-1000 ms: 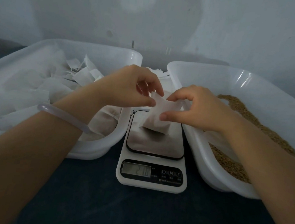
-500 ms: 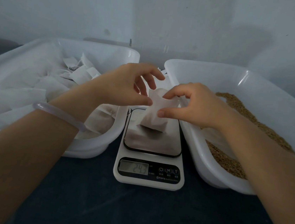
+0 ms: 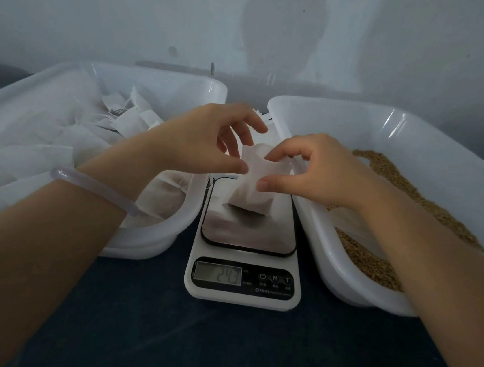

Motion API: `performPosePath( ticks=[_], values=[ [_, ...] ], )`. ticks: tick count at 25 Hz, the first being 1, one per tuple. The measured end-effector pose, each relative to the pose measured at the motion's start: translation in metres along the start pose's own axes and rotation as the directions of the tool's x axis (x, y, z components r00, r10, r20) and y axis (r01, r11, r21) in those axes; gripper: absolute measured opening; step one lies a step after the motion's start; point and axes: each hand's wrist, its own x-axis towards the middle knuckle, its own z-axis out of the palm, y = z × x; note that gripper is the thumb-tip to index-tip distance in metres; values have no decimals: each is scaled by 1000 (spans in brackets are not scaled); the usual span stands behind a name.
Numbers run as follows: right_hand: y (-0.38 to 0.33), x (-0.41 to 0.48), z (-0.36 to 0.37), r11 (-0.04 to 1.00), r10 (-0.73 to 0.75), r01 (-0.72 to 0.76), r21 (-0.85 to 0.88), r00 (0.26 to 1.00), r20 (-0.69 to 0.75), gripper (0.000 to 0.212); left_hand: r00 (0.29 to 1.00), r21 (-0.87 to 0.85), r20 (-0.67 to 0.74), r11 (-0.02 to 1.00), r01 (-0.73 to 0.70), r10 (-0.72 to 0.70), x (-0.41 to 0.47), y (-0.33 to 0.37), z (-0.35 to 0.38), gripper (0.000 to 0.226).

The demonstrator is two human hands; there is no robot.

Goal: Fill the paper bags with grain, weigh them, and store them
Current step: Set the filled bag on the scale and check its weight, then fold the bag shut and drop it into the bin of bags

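Note:
A small white paper bag (image 3: 250,198) stands upright on the steel platform of a white kitchen scale (image 3: 241,293), whose display reads 24.3. My right hand (image 3: 320,171) pinches the bag's upper right part between thumb and forefinger. My left hand (image 3: 197,142) is at the bag's left side. Its thumb tip touches the bag's edge and its fingers are spread apart above the bag's top. Brown grain (image 3: 376,268) lies in the white tub (image 3: 330,272) to the right of the scale.
A second white tub (image 3: 168,235) left of the scale holds several flat white paper bags (image 3: 43,142) and some filled ones (image 3: 166,199) at its near right corner. Everything sits on a dark tabletop (image 3: 216,346). A pale wall stands close behind the tubs.
My left hand's fingers have lifted off the bag's top and spread, leaving only the thumb at its edge. The scale reading has risen from about 21.8 to 24.3.

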Motion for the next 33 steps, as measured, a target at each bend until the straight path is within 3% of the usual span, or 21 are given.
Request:
performPosePath(
  ticks=[3, 5, 7, 10, 11, 13, 15, 16, 19, 24, 25, 28, 31, 33],
  values=[
    [-2, 1, 2, 996, -55, 51, -71, 997, -56, 21, 999, 29, 26, 999, 18, -19, -1, 1, 0, 51],
    [-6, -1, 4, 991, -135, 134, -19, 978, -158, 8, 997, 111, 62, 993, 36, -43, -1, 4, 4, 44],
    [-10, -2, 6, 974, -205, 224, 43, 942, -267, 15, 998, 123, 41, 991, 46, -51, -1, 6, 6, 23],
    [-10, -1, 5, 956, -187, 261, 132, 893, -409, 32, 973, 31, -213, 994, 102, -93, 2, 2, -5, 36],
    [-9, 0, 3, 956, -153, 245, 161, 885, -439, 38, 923, 7, -364, 991, 132, -120, 3, 0, -13, 34],
    [-5, 1, 0, 958, -87, 206, 201, 873, -479, 41, 732, -70, -647, 973, 220, -212, 3, -7, -31, 24],
    [0, 1, 0, 958, -51, 181, 221, 870, -491, 37, 574, -126, -760, 935, 330, -305, -1, -17, -44, 14],
    [0, 2, 0, 957, -46, 180, 228, 870, -491, 36, 552, -127, -756, 906, 404, -352, -3, -21, -47, 10],
    [2, 4, 0, 957, -24, 156, 245, 882, -470, 32, 609, -60, -636, 817, 574, -475, -11, -25, -51, 9],
    [6, 5, -5, 960, 38, 93, 266, 891, -452, 30, 710, -393, -304, 763, 514, -635, -52, -11, -72, 24],
    [6, 6, -5, 958, 35, 98, 269, 892, -450, 29, 727, -343, -214, 747, 570, -653, -65, -12, -71, 23],
    [6, 9, -4, 960, 7, 115, 256, 902, -432, 28, 674, 207, -9, 658, 724, -739, -92, -19, -62, 8],
    [6, 10, -2, 963, -2, 114, 244, 910, -415, 26, 575, 300, 49, 561, 771, -816, -94, -21, -67, 15],
    [7, 9, -3, 963, -3, 116, 245, 908, -420, 26, 596, 404, -8, 542, 737, -803, -90, -17, -73, 22]
  ],
)
